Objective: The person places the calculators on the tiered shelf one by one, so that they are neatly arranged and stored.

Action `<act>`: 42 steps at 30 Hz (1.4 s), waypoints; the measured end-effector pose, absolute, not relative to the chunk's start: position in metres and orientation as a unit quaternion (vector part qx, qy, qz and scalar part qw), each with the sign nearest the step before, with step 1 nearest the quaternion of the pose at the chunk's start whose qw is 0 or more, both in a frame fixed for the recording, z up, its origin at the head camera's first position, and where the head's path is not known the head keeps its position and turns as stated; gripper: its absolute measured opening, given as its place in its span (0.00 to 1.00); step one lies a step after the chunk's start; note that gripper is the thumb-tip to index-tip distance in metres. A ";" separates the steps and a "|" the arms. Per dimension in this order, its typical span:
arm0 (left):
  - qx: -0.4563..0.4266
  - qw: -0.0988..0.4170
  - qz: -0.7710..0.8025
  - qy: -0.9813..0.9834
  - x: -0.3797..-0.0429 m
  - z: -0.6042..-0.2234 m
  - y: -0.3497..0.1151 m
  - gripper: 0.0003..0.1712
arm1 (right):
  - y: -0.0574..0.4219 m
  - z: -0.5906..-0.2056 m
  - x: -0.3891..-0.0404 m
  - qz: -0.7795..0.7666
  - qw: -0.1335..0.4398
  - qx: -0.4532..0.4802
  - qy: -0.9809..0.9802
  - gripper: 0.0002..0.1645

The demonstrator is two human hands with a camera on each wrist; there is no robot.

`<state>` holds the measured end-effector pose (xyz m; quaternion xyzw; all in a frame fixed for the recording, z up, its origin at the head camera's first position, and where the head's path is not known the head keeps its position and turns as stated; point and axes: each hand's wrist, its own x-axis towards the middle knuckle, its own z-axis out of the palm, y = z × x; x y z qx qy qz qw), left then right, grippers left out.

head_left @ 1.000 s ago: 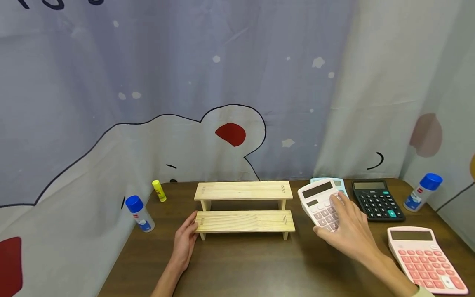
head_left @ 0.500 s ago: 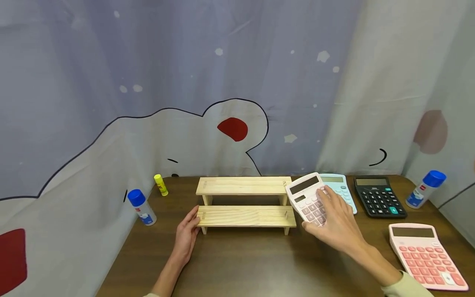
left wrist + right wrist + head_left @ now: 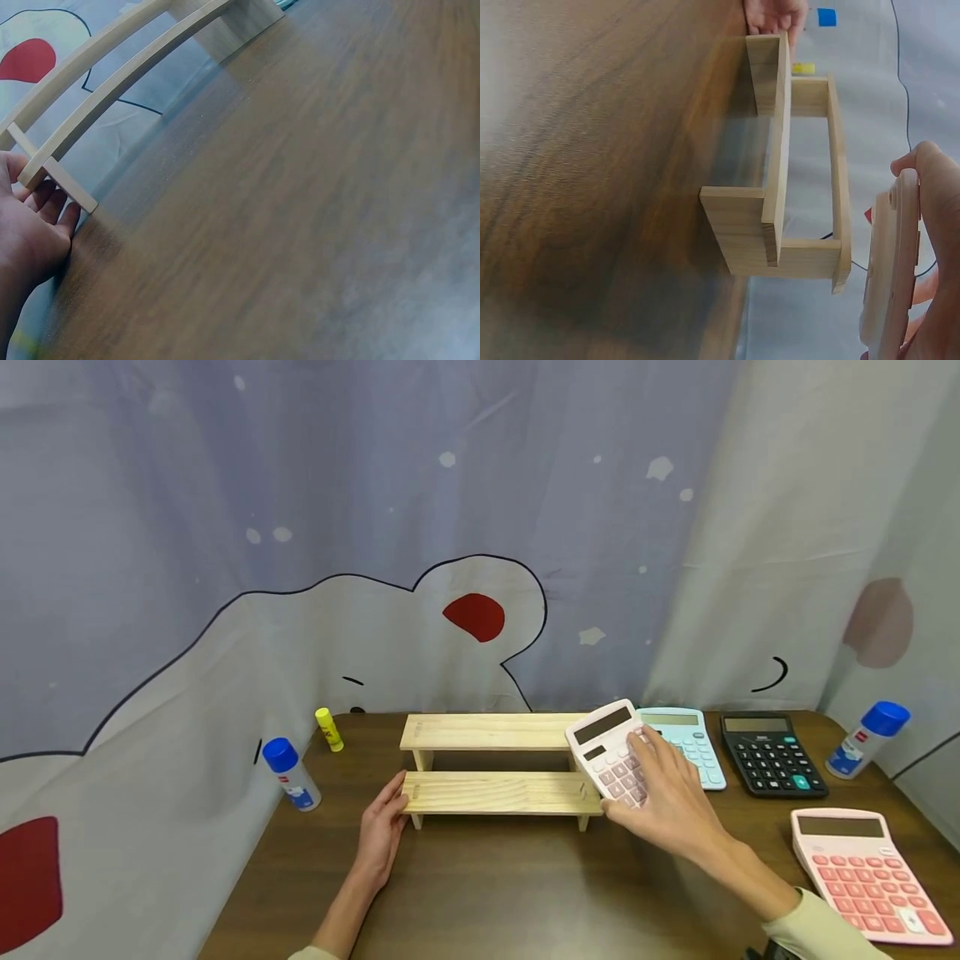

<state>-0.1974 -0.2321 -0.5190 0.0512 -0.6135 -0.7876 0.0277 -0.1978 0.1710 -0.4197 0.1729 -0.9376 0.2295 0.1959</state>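
Curtain (image 3: 337, 502), two tubes (image 3: 298, 783); yellow stick (image 3: 329, 730), perhaps glue

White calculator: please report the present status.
Right hand holds white calculator in air. Left hand grips rack, left end. No obstacle visible between calculator and rack.

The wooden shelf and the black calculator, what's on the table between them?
The head view shows a light blue calculator between the shelf and the black calculator, partly hidden by the right hand.

The white rectangular plastic calculator (image 3: 606, 747), held in the right hand (image 3: 671, 797), has moved from right of the two-tier pale wooden stand (image 3: 495, 793) to its right end, exposing more of the light-blue rectangular plastic calculator (image 3: 690, 735).
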 end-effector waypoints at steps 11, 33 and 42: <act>0.050 0.026 -0.783 -0.619 -0.196 -0.517 -0.232 0.32 | 0.159 -0.410 -0.204 0.227 0.185 0.185 -0.938 0.59; 0.044 0.030 -0.789 -0.612 -0.200 -0.518 -0.230 0.31 | 0.134 -0.407 -0.218 0.230 0.168 0.210 -0.935 0.59; 0.059 0.030 -0.782 -0.619 -0.198 -0.519 -0.229 0.31 | 0.118 -0.405 -0.222 0.223 0.172 0.220 -0.934 0.59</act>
